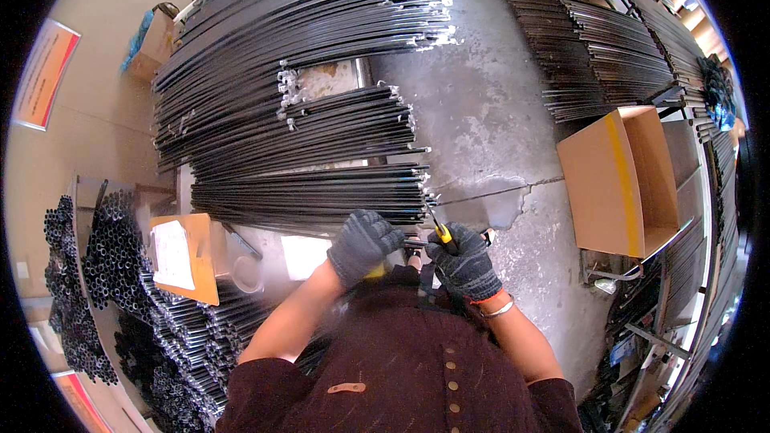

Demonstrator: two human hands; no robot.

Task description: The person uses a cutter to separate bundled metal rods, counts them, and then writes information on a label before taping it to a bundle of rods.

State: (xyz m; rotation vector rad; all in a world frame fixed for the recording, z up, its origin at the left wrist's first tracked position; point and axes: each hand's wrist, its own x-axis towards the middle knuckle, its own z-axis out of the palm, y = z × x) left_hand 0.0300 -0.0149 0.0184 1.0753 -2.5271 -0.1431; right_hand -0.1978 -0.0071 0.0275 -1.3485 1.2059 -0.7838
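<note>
Clasping a yellow-and-black tool [444, 234] in the right hand [465, 265], near the black rods [313, 196]. Curled at the left hand [361, 247]; cannot tell around what. Leftward, marked too small to read on a white sheet [172, 256]; rightward, stretching over grey floor [525, 261] to a cardboard box [597, 184].

Head-worn wide fisheye view, looking down, from close above
</note>
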